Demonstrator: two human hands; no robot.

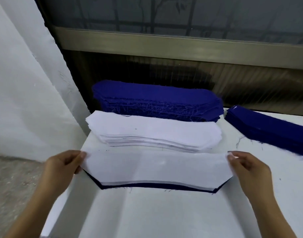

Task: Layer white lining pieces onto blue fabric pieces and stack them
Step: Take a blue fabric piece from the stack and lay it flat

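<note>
Head view, as I read it from my station: a white lining piece (pixel 155 167), long with angled ends, lies spread over a blue fabric piece (pixel 116 186) of the same outline, near the front middle of the white surface (pixel 164 217). The blue shows only as a narrow dark band along the near edge and both slanted corners. The left hand (pixel 61 165) has its grip closed on the left end of the white lining piece, thumb and fingertips pinching the edge. The right hand (pixel 248 167) pinches the right end in the same way. I cannot tell whether either grip also takes in the blue layer below. Just behind the pair sits a stack of white lining pieces (pixel 152 133), its near edge wavy. Behind that, touching it, stands a taller stack of blue fabric pieces (pixel 155 98) with frayed edges. A second blue stack (pixel 267 127) lies apart at the right, running off the picture. Loose threads (pixel 240 140) are scattered on the surface beside it. A window frame (pixel 181 43) crosses the background, and speckled floor (pixel 13 177) shows at lower left
</note>
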